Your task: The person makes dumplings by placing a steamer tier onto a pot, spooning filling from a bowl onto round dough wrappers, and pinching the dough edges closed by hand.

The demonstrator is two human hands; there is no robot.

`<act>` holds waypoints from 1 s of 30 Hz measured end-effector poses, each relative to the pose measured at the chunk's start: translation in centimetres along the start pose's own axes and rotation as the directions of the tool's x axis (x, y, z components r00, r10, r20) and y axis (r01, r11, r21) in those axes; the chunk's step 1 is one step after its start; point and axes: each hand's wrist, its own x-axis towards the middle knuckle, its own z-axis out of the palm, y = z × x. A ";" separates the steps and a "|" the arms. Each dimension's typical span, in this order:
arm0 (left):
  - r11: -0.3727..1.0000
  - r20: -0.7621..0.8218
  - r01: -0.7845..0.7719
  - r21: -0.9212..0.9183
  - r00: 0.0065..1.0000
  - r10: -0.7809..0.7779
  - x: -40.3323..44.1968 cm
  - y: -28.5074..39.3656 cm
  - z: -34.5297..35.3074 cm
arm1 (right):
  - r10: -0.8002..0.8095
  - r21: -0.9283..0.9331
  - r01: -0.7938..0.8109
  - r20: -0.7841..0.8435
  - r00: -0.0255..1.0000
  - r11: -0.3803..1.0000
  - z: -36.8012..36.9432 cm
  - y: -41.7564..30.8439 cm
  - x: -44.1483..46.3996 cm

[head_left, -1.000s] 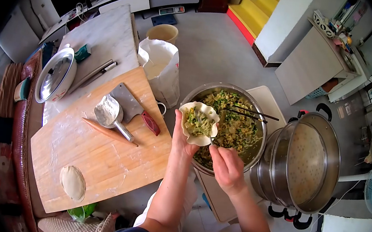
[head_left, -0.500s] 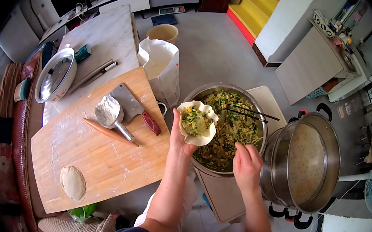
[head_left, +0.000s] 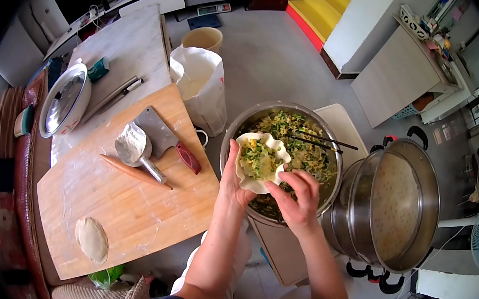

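My left hand cups a round dough wrapper with a wavy edge, palm up, over the near left side of a metal bowl. Chopped green and yellow filling lies in the middle of the wrapper. With thumb and fingers, my right hand pinches the wrapper's right edge. More filling is in the large metal bowl, below both hands. A pair of dark chopsticks rests in the bowl and sticks out over its right rim.
On the floury wooden board lie a cleaver, a metal scoop of flour, a rolling pin and a piece of dough. A flour bag stands behind. At right is a steamer pot; a lidded basin is far left.
My right hand has moved up and left from above the bowl's near side to the wrapper's edge, which it now pinches. My left hand still holds the filled wrapper.
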 end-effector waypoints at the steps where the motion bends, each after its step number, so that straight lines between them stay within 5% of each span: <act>1: 1.000 0.012 -0.012 0.013 1.000 0.012 0.1 0.0 -0.4 | -0.015 0.008 0.015 0.021 1.000 1.000 0.2 0.1 0.1; 8: 0.995 -0.043 0.013 0.098 0.999 -0.009 0.1 0.3 -0.4 | -0.096 0.042 0.093 0.069 0.993 0.995 1.0 0.8 0.7; 18: 0.986 -0.093 0.111 0.122 0.991 -0.100 -0.4 0.3 0.4 | 0.257 0.287 -0.248 0.006 0.966 0.925 1.7 0.4 2.9; 30: 0.987 -0.007 0.160 0.030 0.987 -0.160 -0.1 0.9 -1.1 | 0.178 0.240 -0.165 -0.035 0.983 0.957 2.0 0.6 3.3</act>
